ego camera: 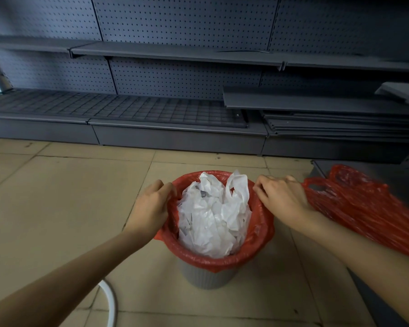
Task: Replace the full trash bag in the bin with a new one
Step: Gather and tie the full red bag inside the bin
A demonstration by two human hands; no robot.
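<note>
A small grey ribbed bin (pixel 204 278) stands on the tiled floor, lined with a red trash bag (pixel 224 260) folded over its rim. Crumpled white plastic and paper (pixel 213 218) fill the bag to above the rim. My left hand (pixel 151 206) grips the red bag's edge at the bin's left rim, fingers curled over it. My right hand (pixel 281 197) pinches the bag's edge at the right rim. A spare red bag (pixel 364 208) lies flat to the right, partly under my right forearm.
Dark grey shop shelving (pixel 175 53) with pegboard backing runs along the far side, with loose shelf boards (pixel 328 114) stacked at its right. A low dark platform (pixel 368 291) bears the spare bag. A white curved tube (pixel 110 300) shows at bottom left.
</note>
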